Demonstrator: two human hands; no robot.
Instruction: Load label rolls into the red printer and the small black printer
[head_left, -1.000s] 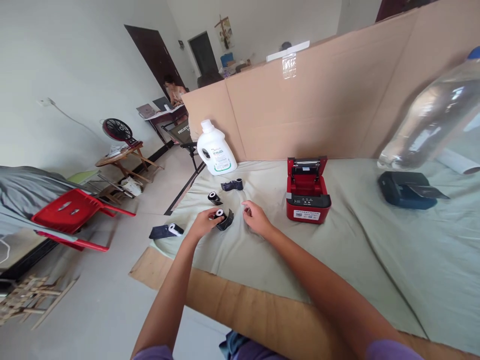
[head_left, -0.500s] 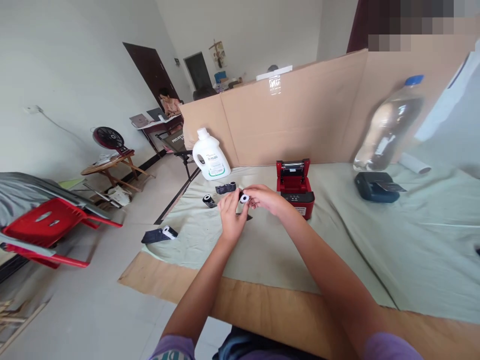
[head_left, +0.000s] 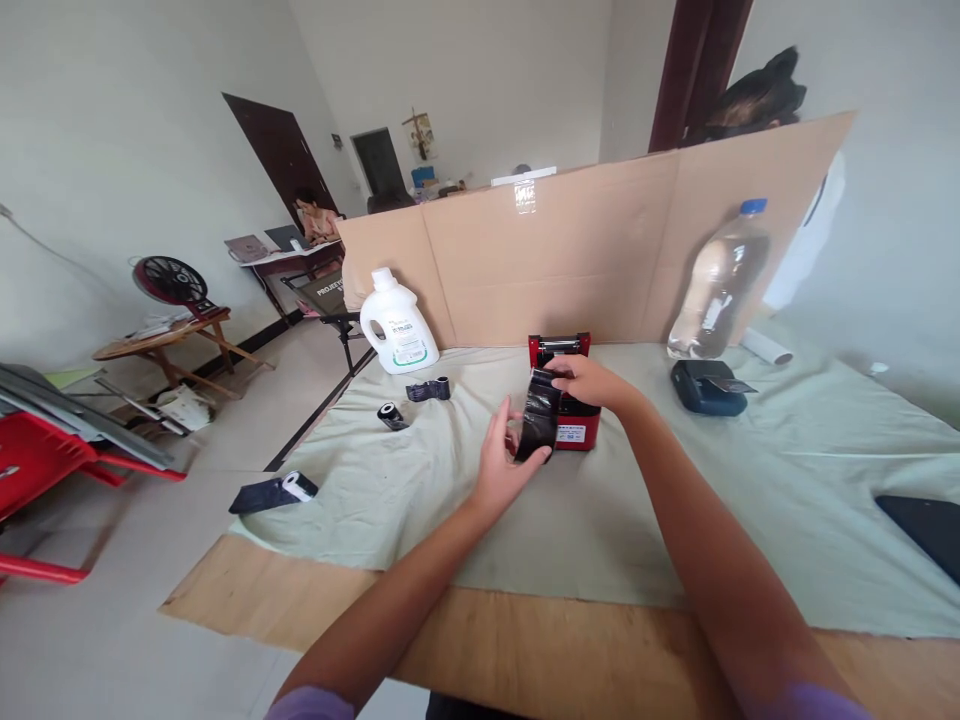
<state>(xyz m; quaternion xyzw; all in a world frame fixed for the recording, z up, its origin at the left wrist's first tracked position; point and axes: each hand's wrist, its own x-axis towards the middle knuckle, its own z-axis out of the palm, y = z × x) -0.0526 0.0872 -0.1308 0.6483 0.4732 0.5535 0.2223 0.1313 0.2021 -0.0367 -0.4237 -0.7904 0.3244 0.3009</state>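
Observation:
A small roll of glossy black paper (head_left: 538, 412) hangs partly unrolled just in front of a red and black label printer (head_left: 589, 430), whose lid stands raised at the back. My right hand (head_left: 596, 383) pinches the top of the roll over the printer. Below and to the left, my left hand (head_left: 501, 468) grips the lower part of the strip between thumb and fingers. Both hands and the strip hide much of the printer's inside. More black rolls with white ends lie to the left: one roll (head_left: 391, 415), another roll (head_left: 429, 389) and a third roll (head_left: 298, 487).
A white jug (head_left: 400, 325) stands at the back left before a cardboard screen (head_left: 555, 265). At the right are a large clear bottle (head_left: 720, 285), a small dark device (head_left: 706, 388), a white tube (head_left: 766, 345) and a dark flat object (head_left: 926, 530). People sit beyond the screen.
Both hands have moved right with the black roll, from beside the other rolls to the front of the printer. The strip now hangs out between them. The view has shifted slightly right.

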